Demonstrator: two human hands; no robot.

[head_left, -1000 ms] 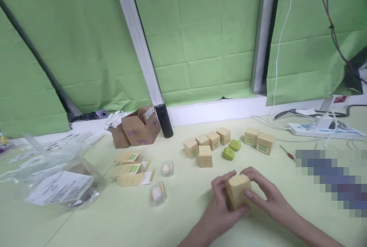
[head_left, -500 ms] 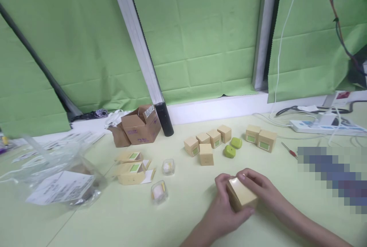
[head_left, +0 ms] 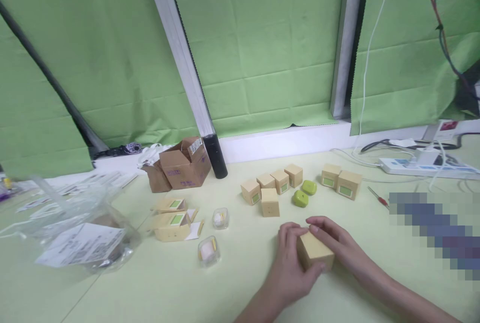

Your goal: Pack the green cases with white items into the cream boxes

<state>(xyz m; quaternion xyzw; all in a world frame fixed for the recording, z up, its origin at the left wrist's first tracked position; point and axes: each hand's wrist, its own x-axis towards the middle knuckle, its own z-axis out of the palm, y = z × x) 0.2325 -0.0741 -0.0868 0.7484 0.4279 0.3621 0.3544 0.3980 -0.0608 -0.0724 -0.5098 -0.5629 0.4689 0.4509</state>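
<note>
A small tan cardboard box (head_left: pixel 318 250) is between my two hands at the front of the table. My left hand (head_left: pixel 290 260) wraps its left side, thumb along the near face. My right hand (head_left: pixel 335 240) grips the far right part, its thumb on the top edge. The box's lid looks closed and flat; the far faces are hidden by my fingers. Beyond the hands are two green rounded cases (head_left: pixel 300 198), beside a group of several similar tan boxes (head_left: pixel 270 203).
To the left lie two clear plastic containers (head_left: pixel 209 251) and two open tan boxes (head_left: pixel 170 227). Farther off are a plastic bag (head_left: pixel 82 245), a brown carton (head_left: pixel 185 168) and a black cylinder (head_left: pixel 215 157). At right are more boxes (head_left: pixel 349 184), a screwdriver (head_left: pixel 380 199) and a power strip (head_left: pixel 397 165).
The top flap of the box, slightly raised before, now lies flat. Both hands have stayed on the box, with only small shifts of the fingers.
</note>
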